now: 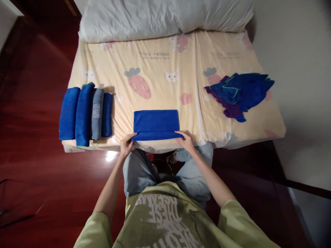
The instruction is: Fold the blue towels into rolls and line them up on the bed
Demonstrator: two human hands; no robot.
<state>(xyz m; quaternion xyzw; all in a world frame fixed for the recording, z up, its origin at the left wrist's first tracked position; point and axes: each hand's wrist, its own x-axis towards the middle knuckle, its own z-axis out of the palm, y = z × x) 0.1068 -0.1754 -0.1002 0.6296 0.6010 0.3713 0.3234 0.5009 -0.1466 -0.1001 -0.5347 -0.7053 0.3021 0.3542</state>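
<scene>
A blue towel (156, 120) lies flat on the bed in front of me, its near edge turned over into a narrow strip. My left hand (126, 144) pinches the left end of that strip, and my right hand (187, 140) pinches its right end. To the left, several rolled or folded towels stand side by side: blue towels (69, 113) and one grey towel (97, 115) with white lettering. A loose heap of blue and purple cloths (243, 91) sits on the right part of the bed.
The bed has a yellow sheet (160, 89) printed with carrots and rabbits. A bulky white quilt (165, 17) runs along its far side. Dark red floor (38, 103) lies to the left, and a pale wall (292, 69) rises at the right.
</scene>
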